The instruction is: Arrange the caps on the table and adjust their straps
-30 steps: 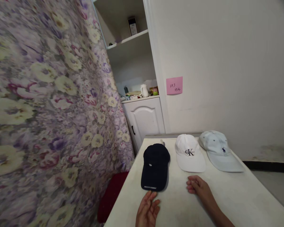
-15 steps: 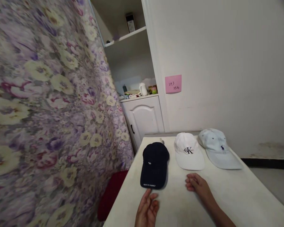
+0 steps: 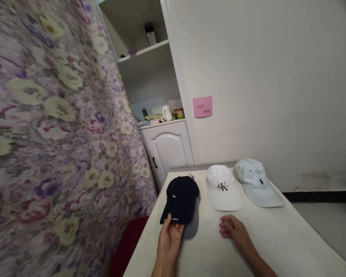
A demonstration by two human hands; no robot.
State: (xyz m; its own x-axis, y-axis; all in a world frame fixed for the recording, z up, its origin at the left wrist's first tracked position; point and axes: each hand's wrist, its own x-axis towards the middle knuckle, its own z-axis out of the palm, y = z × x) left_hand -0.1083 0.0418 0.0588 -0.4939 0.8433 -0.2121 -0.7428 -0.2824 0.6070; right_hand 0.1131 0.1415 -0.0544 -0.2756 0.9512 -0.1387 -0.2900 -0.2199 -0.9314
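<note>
Pale table (image 3: 207, 250) beside floral curtain (image 3: 60, 154). Navy cap (image 3: 181, 194) at table's left side, brim raised, pinched in left hand (image 3: 170, 239). Right hand (image 3: 232, 228) loosely half-open, near white cap (image 3: 223, 192); pale-blue cap (image 3: 255, 182) just right of that.

Right of the right hand (image 3: 231, 227) the table (image 3: 276, 234) offers free room; the white cap (image 3: 223, 200) bars the way ahead.

Home rm by looks — floral curtain (image 3: 60, 134), white cupboard (image 3: 173, 150), shelves (image 3: 144, 51) w/ jug (image 3: 167, 113)
</note>
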